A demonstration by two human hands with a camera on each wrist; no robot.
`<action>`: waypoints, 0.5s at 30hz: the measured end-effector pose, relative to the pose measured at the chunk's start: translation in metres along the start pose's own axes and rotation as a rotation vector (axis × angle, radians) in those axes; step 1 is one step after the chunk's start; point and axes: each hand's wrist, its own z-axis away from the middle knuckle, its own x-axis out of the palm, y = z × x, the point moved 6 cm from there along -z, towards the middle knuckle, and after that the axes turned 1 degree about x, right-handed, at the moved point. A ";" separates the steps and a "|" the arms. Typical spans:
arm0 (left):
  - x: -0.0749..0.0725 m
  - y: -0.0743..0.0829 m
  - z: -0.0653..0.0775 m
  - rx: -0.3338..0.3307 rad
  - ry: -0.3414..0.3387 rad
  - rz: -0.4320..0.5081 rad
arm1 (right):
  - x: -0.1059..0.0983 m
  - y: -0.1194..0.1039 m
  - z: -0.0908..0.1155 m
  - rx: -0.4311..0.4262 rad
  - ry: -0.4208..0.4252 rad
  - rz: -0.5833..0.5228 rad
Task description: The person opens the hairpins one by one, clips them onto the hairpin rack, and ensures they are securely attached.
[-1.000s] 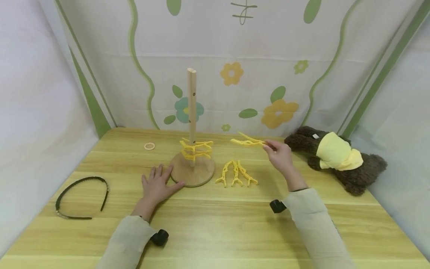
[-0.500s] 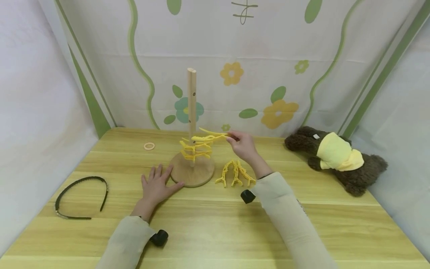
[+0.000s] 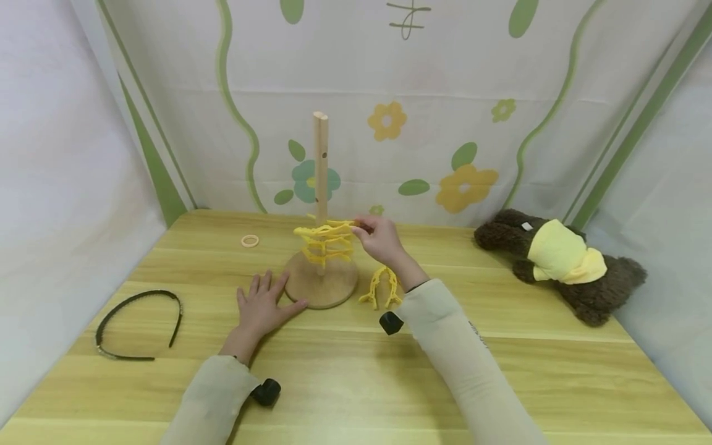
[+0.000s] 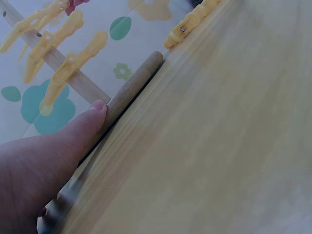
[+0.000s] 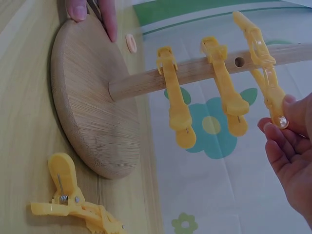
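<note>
A wooden post (image 3: pixel 321 167) rises from a round base (image 3: pixel 311 287). Two yellow hair clips (image 5: pixel 175 97) are fastened across its lower part, one above the other. Just above them, my right hand (image 3: pixel 381 240) pinches the handle end of a third yellow hair clip (image 5: pixel 263 58); it lies across the post, its jaws reaching past to the left. Whether they press on the wood I cannot tell. With fingers spread, my left hand (image 3: pixel 264 312) rests on the table, thumb and fingertips touching the base's left rim. Loose yellow hair clips (image 3: pixel 381 287) lie right of the base, partly hidden by the right arm.
A black headband (image 3: pixel 139 293) lies at the table's left. Behind the left hand is a small peach-coloured ring (image 3: pixel 250 241). A brown plush toy in a yellow shirt (image 3: pixel 562 253) lies at the right. A patterned cloth (image 3: pixel 356 74) hangs behind the table.
My right hand has carried the third hair clip leftward from beside the plush toy to the post, where it now lies across the wood. The left hand has stayed at the base.
</note>
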 end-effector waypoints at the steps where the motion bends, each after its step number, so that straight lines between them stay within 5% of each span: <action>1: 0.000 0.000 0.000 0.001 0.000 0.000 | 0.001 0.000 0.000 -0.001 -0.003 -0.004; 15: 0.001 -0.001 -0.002 0.000 0.000 0.016 | 0.008 -0.001 -0.004 0.066 -0.055 -0.020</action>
